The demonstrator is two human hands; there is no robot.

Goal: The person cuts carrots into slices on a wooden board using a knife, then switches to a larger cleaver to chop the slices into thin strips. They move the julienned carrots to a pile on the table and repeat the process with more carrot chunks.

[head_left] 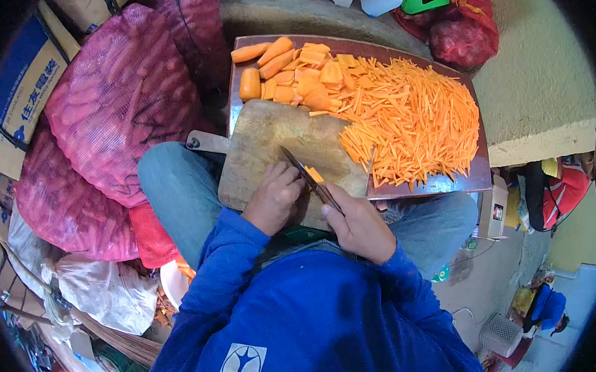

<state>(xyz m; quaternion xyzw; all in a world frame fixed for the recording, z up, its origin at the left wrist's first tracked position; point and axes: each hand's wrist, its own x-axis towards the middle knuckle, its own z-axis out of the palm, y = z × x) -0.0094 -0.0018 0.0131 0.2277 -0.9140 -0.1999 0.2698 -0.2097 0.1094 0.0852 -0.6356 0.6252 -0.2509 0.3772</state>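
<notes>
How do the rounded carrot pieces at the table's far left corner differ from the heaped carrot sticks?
Shape: the rounded carrot pieces are thick and chunky; the carrot sticks are thin and narrow.
Number: the rounded pieces are few; the sticks are too many to count.
Spread: the rounded pieces fill a corner; the sticks cover much of the right side.
Both are orange and on one table.

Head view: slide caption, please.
Right hand gripping a knife over a cutting board, left hand beside the blade, carrot strips heaped nearby.
</notes>
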